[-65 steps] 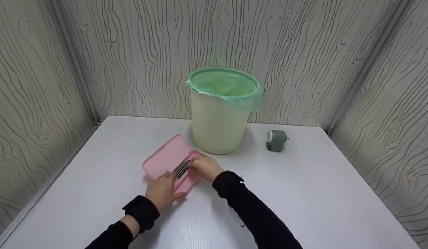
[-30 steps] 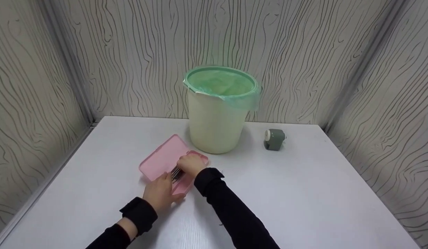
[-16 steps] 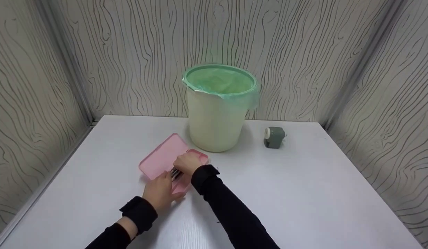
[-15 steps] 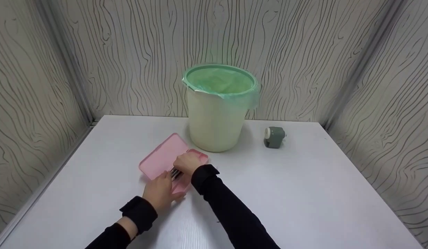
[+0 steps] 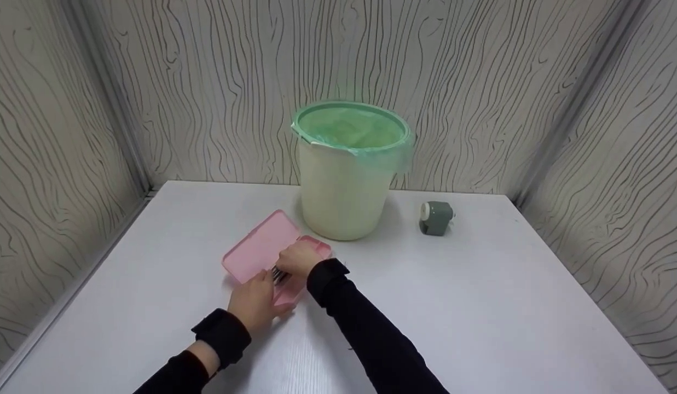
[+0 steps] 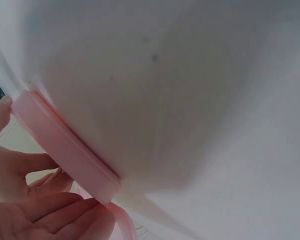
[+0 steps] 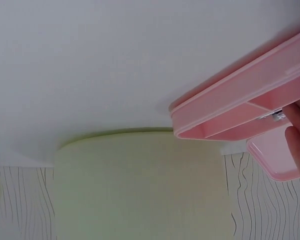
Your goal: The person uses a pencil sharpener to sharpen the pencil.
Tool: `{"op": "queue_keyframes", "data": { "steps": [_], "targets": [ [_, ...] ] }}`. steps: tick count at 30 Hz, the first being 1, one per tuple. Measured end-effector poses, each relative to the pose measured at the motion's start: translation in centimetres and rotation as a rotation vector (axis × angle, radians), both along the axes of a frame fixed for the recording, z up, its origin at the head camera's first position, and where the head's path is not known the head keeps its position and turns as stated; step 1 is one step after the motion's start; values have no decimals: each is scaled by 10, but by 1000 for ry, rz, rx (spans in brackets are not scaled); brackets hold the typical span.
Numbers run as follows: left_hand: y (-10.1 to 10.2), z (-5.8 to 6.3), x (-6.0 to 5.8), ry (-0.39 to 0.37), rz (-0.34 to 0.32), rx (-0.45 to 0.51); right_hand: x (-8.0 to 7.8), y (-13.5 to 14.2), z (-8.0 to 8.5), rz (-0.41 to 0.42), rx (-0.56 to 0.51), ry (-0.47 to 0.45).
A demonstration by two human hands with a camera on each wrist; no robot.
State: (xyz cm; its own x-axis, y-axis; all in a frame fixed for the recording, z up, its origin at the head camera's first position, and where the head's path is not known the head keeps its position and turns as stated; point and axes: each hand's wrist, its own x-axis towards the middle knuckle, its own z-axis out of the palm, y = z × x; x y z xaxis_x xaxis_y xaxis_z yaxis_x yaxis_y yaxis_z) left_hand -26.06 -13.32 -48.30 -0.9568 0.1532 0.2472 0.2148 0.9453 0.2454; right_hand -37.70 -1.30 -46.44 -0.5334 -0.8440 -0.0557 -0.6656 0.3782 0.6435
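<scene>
At the pink case (image 5: 260, 245), left hand (image 5: 253, 303) gripping it, right hand (image 5: 299, 260) has shifted inward over sticks (image 5: 278, 274), right's grasp unclear, handling seemingly unfinished.

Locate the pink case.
The pink case lies open, left of centre in the head view, front-left of the bin, the left hand gripping its near end.

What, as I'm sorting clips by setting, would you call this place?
Probably an indoor work or recording booth: wood-grain-patterned panels close in a white tabletop on three visible sides, meeting at grey corner strips.
</scene>
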Motion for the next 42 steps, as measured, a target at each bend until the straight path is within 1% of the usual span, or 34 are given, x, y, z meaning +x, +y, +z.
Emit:
{"op": "queue_keyframes", "data": {
  "steps": [9, 12, 16, 19, 22, 27, 31, 33, 36, 40, 42],
  "targets": [
    [6, -1, 0, 18, -3, 31, -2, 15, -3, 91, 28, 84],
    [7, -2, 0, 5, -3, 30, -2, 21, -4, 120, -9, 111],
    [8, -2, 0, -9, 5, 19, -5, 29, -6, 162, -70, 170],
    [8, -1, 1, -4, 10, 17, -7, 34, -6, 186, -97, 213],
    [6, 1, 2, -3, 15, 29, -8, 38, -2, 198, -118, 221],
    [4, 5, 2, -30, 25, 57, -6, 49, 9, 147, -207, 171],
    [3, 7, 2, -61, 29, 67, -5, 65, 16, 72, -322, 91],
    [3, 7, 2, -75, 33, 67, -5, 73, 18, 30, -388, 25],
    [3, 8, 2, -94, 39, 63, -5, 87, 21, -38, -530, -140],
    [4, 10, 2, -106, 43, 55, -4, 107, 22, -118, -781, -427],
    [5, 12, 2, -110, 42, 48, -3, 117, 23, -157, -885, -543]
  ]
}}
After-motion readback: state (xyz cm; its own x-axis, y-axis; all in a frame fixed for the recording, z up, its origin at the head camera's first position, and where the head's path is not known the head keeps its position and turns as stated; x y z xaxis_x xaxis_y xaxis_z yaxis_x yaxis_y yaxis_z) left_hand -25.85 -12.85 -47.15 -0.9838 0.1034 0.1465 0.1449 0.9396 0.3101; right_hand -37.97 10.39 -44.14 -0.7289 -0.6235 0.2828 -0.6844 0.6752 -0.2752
